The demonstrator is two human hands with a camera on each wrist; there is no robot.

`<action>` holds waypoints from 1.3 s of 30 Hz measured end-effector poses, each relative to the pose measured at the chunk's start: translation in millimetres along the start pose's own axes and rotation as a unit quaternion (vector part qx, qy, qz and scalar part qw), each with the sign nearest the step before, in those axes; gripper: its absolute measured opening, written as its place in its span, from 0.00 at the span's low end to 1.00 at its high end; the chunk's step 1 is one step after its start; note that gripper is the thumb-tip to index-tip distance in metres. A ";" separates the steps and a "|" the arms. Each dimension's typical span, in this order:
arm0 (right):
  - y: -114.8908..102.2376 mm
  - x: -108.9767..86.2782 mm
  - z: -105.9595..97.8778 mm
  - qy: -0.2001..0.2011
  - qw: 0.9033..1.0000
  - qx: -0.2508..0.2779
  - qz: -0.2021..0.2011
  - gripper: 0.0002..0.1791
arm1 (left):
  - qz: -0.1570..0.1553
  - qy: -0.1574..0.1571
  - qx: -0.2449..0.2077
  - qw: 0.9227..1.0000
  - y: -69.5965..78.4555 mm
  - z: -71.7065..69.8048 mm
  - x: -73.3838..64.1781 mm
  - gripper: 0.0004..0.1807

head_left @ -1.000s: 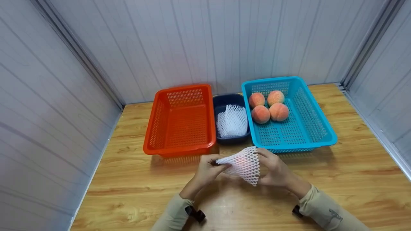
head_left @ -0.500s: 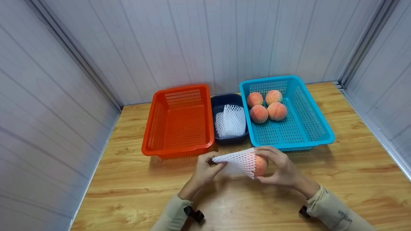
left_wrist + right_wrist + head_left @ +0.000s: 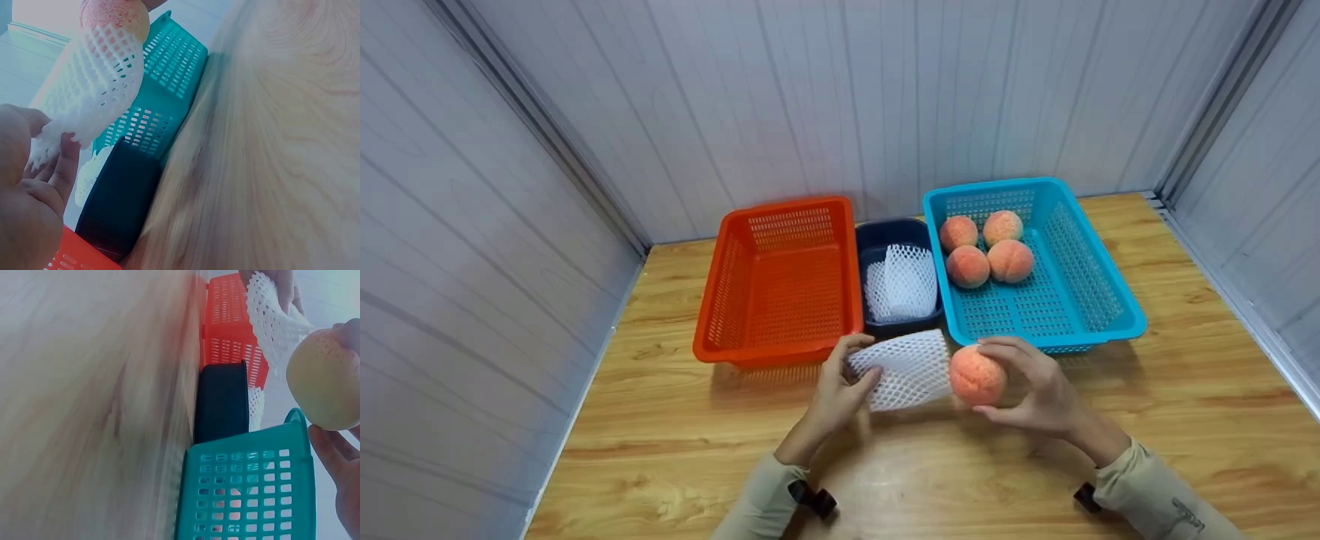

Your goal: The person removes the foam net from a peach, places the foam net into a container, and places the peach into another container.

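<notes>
My left hand [image 3: 840, 388] pinches one end of a white foam fruit net [image 3: 911, 369], its mesh spread out flat-looking over the table. In the left wrist view thumb and fingers grip the bunched edge of the net [image 3: 93, 93]. My right hand [image 3: 1039, 390] holds a peach [image 3: 977, 376] between thumb and fingers, right at the net's far opening. The right wrist view shows the peach [image 3: 326, 379] outside the net, close by its edge. Several more peaches [image 3: 1011, 261] lie in the blue basket [image 3: 1080, 289].
An orange basket [image 3: 780, 351] stands left of a dark blue tub [image 3: 901, 328] with folded white foam nets [image 3: 911, 281] inside. The blue basket stands right of the tub. Pale panelled walls [image 3: 825, 97] enclose the wooden table [image 3: 660, 442] at the back and sides.
The peach, inside the net a second ago, has come out to the right with my right hand. My left hand keeps hold of the net, which now lies flatter.
</notes>
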State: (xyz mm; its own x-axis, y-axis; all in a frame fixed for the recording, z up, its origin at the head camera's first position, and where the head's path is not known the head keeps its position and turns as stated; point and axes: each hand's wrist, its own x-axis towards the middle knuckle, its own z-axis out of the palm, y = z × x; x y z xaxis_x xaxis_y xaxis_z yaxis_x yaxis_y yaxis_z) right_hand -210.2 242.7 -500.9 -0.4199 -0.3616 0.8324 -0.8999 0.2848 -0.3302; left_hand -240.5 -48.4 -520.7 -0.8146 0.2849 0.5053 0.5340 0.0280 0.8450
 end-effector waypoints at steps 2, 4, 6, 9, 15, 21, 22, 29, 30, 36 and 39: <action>0.4 -0.8 -1.8 0.001 1.000 0.000 0.001 0.34 | 0.019 0.007 0.025 0.999 0.8 -0.4 0.5 0.21; 0.5 -1.6 -3.7 0.002 1.000 -0.001 0.002 0.35 | 0.038 0.010 0.035 0.999 0.7 -0.7 0.5 0.18; -0.2 -1.7 -5.5 0.004 1.000 0.001 0.001 0.35 | 0.053 0.010 0.038 0.998 0.3 -0.6 0.7 0.15; -2.1 -1.0 -8.0 0.006 1.000 0.002 0.001 0.35 | 0.060 0.019 0.030 0.998 -0.9 -0.4 0.8 0.14; -4.4 -0.1 -8.2 0.009 1.000 0.008 0.000 0.36 | 0.061 0.064 0.029 0.996 2.5 -1.3 1.8 0.16; -4.8 0.4 -8.2 0.007 1.000 0.009 0.004 0.37 | 0.073 0.100 0.051 0.991 13.1 3.0 10.4 0.15; -4.9 0.7 -8.0 0.008 1.000 0.011 0.002 0.37 | 0.066 0.106 0.051 0.991 15.2 4.9 13.2 0.15; -5.8 5.6 -6.4 0.009 1.000 0.011 -0.009 0.38 | -0.043 0.129 -0.035 0.990 -1.8 30.4 39.9 0.30; -6.2 6.1 -6.5 0.006 1.000 0.011 -0.008 0.38 | -0.051 0.132 -0.036 0.989 -1.9 34.5 44.3 0.31; -8.8 8.1 -6.5 -0.002 1.000 0.010 -0.005 0.39 | -0.072 0.159 -0.008 0.985 -12.8 55.4 68.8 0.35; -9.6 8.2 -6.8 -0.003 1.000 0.006 -0.005 0.39 | -0.085 0.170 0.031 0.981 -19.6 62.6 75.9 0.37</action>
State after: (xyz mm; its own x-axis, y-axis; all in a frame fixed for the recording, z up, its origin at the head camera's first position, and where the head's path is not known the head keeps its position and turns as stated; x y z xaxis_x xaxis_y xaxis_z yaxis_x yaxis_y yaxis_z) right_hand -204.2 243.0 -487.9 -0.4106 -0.3692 0.8337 -0.9059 0.2693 -0.3269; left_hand -298.7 32.6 -509.9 -0.9160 -0.0652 0.3957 0.3877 0.1085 0.9154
